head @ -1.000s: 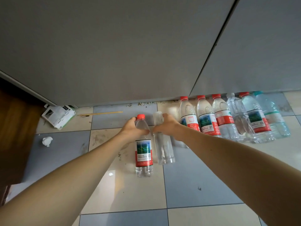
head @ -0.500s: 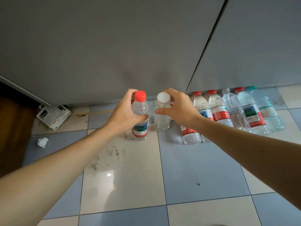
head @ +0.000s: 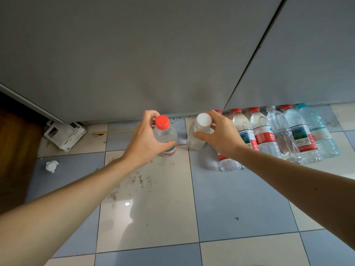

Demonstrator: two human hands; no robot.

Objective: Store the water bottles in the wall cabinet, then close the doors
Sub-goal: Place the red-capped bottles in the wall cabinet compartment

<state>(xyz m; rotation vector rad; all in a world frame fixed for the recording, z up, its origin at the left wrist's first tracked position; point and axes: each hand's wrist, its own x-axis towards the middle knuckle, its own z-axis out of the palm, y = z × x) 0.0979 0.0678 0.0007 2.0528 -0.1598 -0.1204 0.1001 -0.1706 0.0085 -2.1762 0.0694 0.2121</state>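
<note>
Bottles are off the floor now: my left hand [head: 146, 143] grips the red-capped bottle [head: 165, 135], my right hand [head: 221, 137] the white-capped bottle [head: 199, 131], both raised upright since a second ago. Six more [head: 284, 135] lie by the cabinet [head: 134, 54].

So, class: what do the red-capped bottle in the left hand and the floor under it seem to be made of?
Red-capped bottle: probably clear thin plastic, since the floor shows through its wall; the cap looks like opaque matte plastic. Floor: likely glazed ceramic tile, judging by the grid of joint lines and a bright light reflection on one pale square.
</note>
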